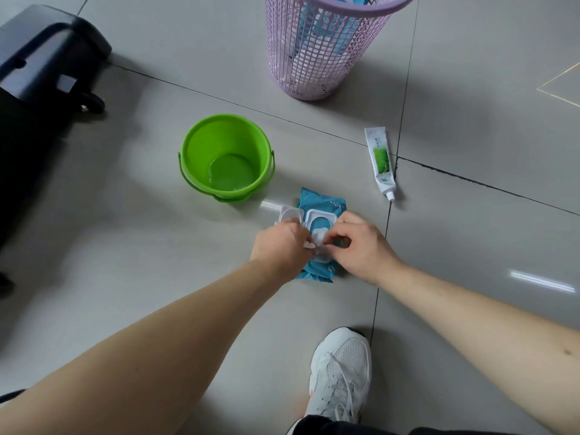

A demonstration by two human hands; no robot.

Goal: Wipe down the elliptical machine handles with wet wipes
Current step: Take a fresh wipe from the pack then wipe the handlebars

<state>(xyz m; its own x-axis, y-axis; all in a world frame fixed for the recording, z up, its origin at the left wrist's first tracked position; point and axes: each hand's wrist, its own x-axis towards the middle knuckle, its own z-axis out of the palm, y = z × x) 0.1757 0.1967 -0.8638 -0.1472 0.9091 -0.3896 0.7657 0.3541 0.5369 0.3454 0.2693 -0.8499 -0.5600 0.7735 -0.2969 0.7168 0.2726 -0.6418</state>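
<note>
Nearest, at the bottom edge: two bare forearms and a white sneaker (340, 372), cut off by a dark trouser hem. At centre, left hand (279, 243) curled over the open white lid (290, 215), fingertips hidden. Right hand (361, 243) pinched on a white wipe (318, 235) poking from the blue wipes pack (323, 204) flat on the grey tiled floor (157, 246); pack's middle covered by both hands. Just above: green bucket (226, 157) holding shallow water. Right of that: toothpaste tube (381, 163), print too small to read. Top centre: pink mesh basket (323, 48), rim cropped, contents unclear. Upper left: dark machine base (47, 70), mostly out of frame.
</note>
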